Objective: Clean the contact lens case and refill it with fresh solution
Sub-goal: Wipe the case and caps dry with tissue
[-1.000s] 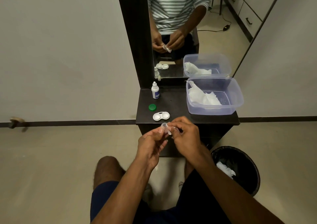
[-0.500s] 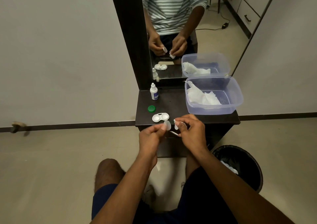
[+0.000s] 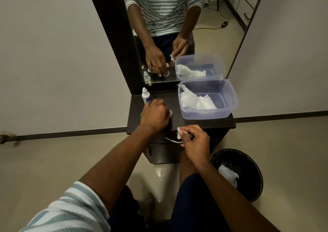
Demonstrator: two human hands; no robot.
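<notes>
Over the dark wooden tabletop (image 3: 204,123), left hand (image 3: 154,116) stretched forward, knuckles up and fingers curled down, covering the spot where the white plastic contact lens case presumably lies; case itself almost wholly hidden beneath it. Showing just beside the knuckles, only a small round white plastic piece (image 3: 171,112), either one well of the case or a loose cap, too small to tell which. Impossible to say from above whether this hand is gripping anything or merely setting down and touching; the tall wall mirror (image 3: 204,27) reflects fingertips down among small white pieces, no clearer. Nearer the body, at the tabletop's front edge, right hand (image 3: 195,141) closed in a pinch on a small crumpled scrap of white tissue (image 3: 180,130), held up and apart from the surface, probably to keep the wiping piece ready for the next part. Just behind the left hand, upright and uncapped-looking, a small white dropper bottle of solution with a blue label (image 3: 145,96), within easy reach for refilling. To the right, a clear rectangular plastic tub (image 3: 229,96) holding fresh white tissue sheets (image 3: 195,100), well apart from the wet work. On the floor by the right knee, a round black waste bin (image 3: 248,169) with a discarded white tissue (image 3: 227,175) inside, placed for dropping used scraps. Judging by this, still in the wiping stage, refill not yet begun.
</notes>
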